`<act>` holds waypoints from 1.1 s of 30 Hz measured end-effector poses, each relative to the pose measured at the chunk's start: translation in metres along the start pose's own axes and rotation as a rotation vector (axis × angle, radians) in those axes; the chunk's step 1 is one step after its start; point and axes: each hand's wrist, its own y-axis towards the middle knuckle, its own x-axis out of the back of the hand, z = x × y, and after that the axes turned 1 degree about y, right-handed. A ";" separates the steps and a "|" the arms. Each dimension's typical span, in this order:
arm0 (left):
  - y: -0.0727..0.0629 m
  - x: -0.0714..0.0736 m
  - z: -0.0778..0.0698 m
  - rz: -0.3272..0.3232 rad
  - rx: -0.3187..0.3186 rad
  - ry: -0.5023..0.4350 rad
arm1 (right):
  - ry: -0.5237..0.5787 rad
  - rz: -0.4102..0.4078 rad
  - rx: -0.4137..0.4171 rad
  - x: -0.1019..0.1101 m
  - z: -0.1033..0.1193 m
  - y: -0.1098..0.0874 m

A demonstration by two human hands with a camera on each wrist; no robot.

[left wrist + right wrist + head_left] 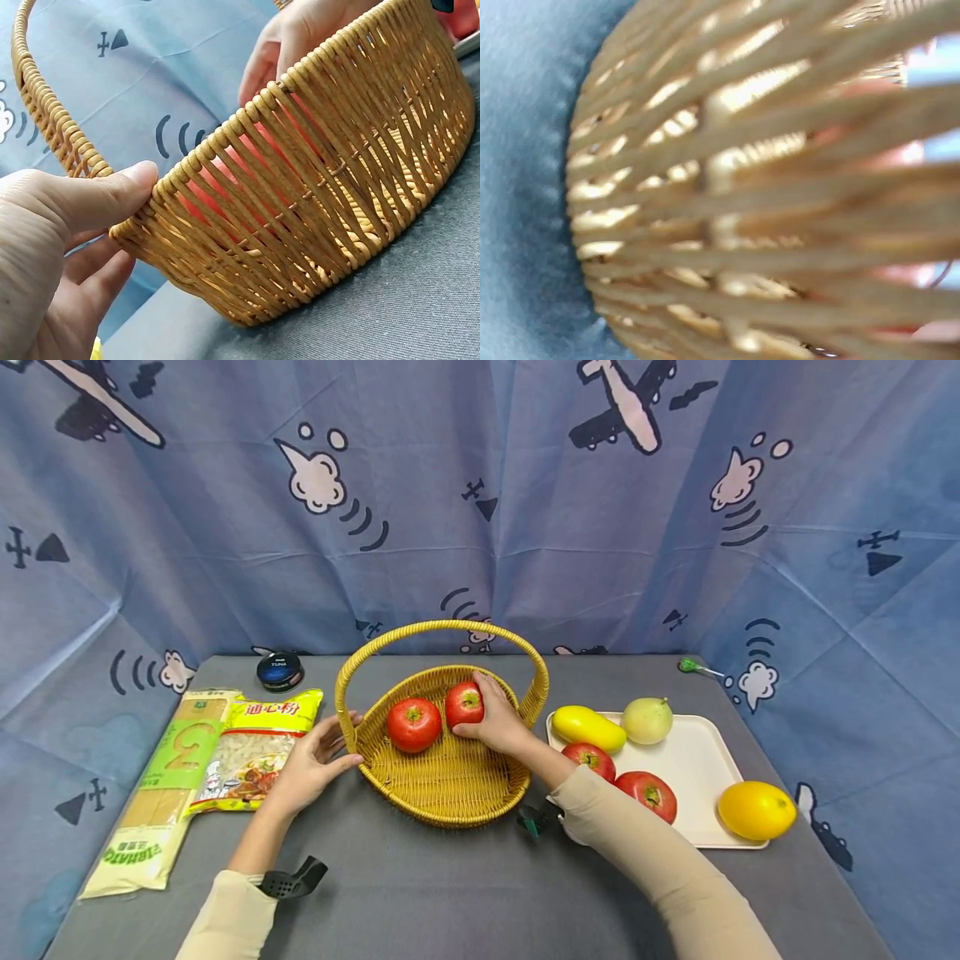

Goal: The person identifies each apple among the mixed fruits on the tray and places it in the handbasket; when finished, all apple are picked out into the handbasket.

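Note:
A yellow wicker basket with a tall arched handle stands mid-table. At its left end my left hand pinches the rim, thumb on the near side and fingers behind. My right hand reaches inside over the right rim and grips a red apple near the back wall. Left of that apple, a glossy round red fruit with a green stem end lies in the basket. The basket's woven wall nearly fills the right wrist view and mostly hides my right fingers there.
On the right, a white tray bears a yellow mango, a pale green pear, red apples and a lemon. Leftward lie a pasta bag, a noodle pack and a tuna tin. A lollipop lies behind.

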 end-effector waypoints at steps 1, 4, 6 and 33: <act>0.000 0.000 0.000 0.000 0.002 -0.002 | 0.010 0.003 0.009 0.001 0.001 -0.001; 0.000 0.000 0.000 -0.003 0.011 -0.002 | 0.048 0.017 0.026 0.005 0.005 -0.006; 0.000 0.001 0.000 -0.007 0.015 0.002 | 0.066 0.032 0.040 0.008 0.007 -0.010; 0.000 0.000 0.004 -0.020 -0.017 -0.010 | 0.299 -0.032 0.337 0.057 -0.010 -0.122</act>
